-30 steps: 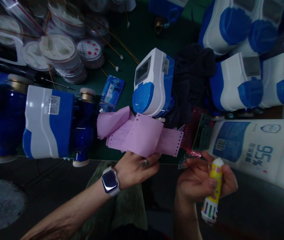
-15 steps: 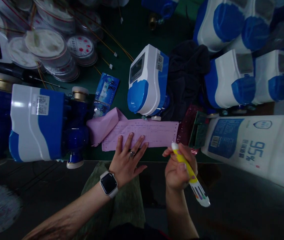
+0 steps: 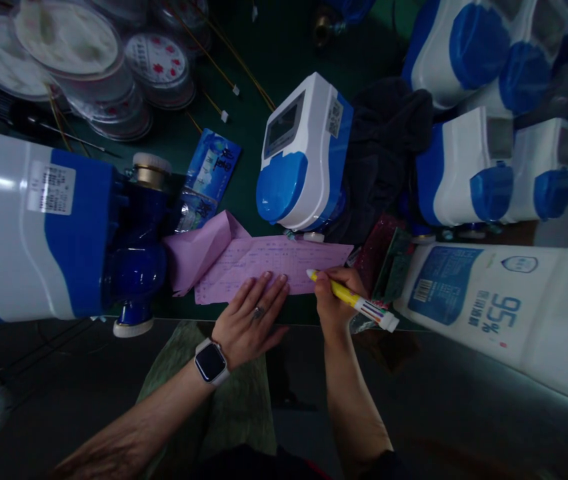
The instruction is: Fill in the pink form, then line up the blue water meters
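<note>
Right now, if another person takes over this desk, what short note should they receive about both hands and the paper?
Left hand: flat, fingers spread, pressing the pink form onto the green table.
Right hand: gripping the yellow pen, tip touching the form's lower right part.
The form lies at the table's near edge, just in front of the blue-and-white meter; its left end is folded up.
Done: form flattened, pen on the paper.
Left: whether anything is written is too small to read.
</note>
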Tool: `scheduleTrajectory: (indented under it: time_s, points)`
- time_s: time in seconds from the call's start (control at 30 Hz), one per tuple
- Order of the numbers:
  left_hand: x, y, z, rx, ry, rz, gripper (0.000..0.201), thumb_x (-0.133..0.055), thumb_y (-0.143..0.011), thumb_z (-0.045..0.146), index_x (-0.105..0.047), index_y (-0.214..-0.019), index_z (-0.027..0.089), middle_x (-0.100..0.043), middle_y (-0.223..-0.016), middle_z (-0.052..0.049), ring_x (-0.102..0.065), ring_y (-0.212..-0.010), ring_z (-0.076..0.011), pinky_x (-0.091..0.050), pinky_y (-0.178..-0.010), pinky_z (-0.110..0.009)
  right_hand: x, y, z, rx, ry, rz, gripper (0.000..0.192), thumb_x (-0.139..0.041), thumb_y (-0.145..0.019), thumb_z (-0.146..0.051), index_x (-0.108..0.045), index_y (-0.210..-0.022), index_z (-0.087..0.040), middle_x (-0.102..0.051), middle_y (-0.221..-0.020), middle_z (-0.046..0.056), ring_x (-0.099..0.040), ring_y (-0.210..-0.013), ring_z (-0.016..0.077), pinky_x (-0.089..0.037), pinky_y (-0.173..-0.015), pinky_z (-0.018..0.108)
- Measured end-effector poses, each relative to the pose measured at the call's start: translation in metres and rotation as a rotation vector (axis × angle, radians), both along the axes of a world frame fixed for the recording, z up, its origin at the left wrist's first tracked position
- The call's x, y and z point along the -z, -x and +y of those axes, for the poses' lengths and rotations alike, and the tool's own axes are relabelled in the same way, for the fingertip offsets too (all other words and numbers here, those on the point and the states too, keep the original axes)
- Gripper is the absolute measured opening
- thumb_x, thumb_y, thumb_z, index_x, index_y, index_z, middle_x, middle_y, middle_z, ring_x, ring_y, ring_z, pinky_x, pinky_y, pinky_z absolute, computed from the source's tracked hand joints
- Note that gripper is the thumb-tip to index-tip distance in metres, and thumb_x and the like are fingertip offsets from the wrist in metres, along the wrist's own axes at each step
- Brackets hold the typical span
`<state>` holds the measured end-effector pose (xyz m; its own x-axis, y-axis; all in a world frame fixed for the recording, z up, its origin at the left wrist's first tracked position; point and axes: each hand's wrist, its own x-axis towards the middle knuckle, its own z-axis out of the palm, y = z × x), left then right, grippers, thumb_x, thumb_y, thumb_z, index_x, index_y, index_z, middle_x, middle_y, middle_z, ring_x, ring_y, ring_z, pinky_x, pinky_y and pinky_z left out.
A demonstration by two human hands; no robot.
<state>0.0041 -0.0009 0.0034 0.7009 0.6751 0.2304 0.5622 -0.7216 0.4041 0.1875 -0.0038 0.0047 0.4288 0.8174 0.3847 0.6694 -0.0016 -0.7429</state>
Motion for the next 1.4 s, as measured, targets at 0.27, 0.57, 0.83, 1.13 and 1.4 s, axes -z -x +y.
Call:
scheduleTrajectory:
  time_s: [0.27, 0.57, 0.83, 1.13, 1.4]
  points:
    - [0.0012, -0.0016, -0.0004, -0.001, -0.010, -0.005, 0.057, -0.052, -0.086, 0.043, -0.049, -0.132, 0.010, -0.052, -0.138, -0.009, -0.042, -0.131, -0.0270, -0.028, -0.112, -0.039, -0.0046, 0.0026, 0.0009, -0.054, 0.037, -0.065, 0.012, -0.062, -0.077, -0.015, -0.052, -0.071, -0.020, -0.057, -0.060, -0.005, -0.057, -0.053, 0.0104, -0.049, -0.049, 0.022]
    - [0.0004, -0.0019, 0.0003, -0.002, -0.007, -0.013, 0.056, -0.053, -0.085, 0.041, -0.050, -0.132, 0.009, -0.053, -0.138, -0.009, -0.044, -0.129, -0.0278, -0.031, -0.110, -0.040, -0.0042, 0.0029, -0.0002, -0.033, 0.040, -0.030, 0.012, -0.059, -0.077, -0.013, -0.052, -0.070, -0.020, -0.058, -0.061, -0.005, -0.058, -0.054, 0.0109, -0.049, -0.050, 0.022]
    - [-0.0005, -0.0014, -0.0001, -0.002, 0.006, -0.021, 0.056, -0.052, -0.086, 0.042, -0.049, -0.132, 0.009, -0.052, -0.138, -0.009, -0.044, -0.130, -0.0279, -0.031, -0.110, -0.040, -0.0046, 0.0031, -0.0001, -0.038, 0.054, -0.029, 0.013, -0.059, -0.078, -0.013, -0.051, -0.070, -0.020, -0.057, -0.062, -0.005, -0.057, -0.055, 0.0109, -0.048, -0.051, 0.023]
    - [-0.0010, -0.0005, 0.0001, 0.003, 0.017, -0.005, 0.058, -0.052, -0.086, 0.043, -0.047, -0.134, 0.010, -0.050, -0.140, -0.009, -0.039, -0.133, -0.0267, -0.028, -0.113, -0.039, -0.0040, 0.0013, -0.0016, -0.035, 0.070, -0.027, 0.015, -0.058, -0.078, -0.012, -0.051, -0.069, -0.021, -0.057, -0.061, -0.005, -0.056, -0.055, 0.0114, -0.048, -0.051, 0.024]
    - [-0.0019, -0.0012, 0.0010, -0.006, 0.006, -0.017, 0.055, -0.052, -0.086, 0.042, -0.050, -0.131, 0.010, -0.053, -0.138, -0.008, -0.044, -0.130, -0.0267, -0.029, -0.111, -0.038, -0.0042, 0.0033, -0.0016, 0.034, 0.062, 0.031, 0.012, -0.058, -0.079, -0.013, -0.052, -0.071, -0.021, -0.059, -0.064, -0.004, -0.057, -0.057, 0.0116, -0.048, -0.053, 0.025]
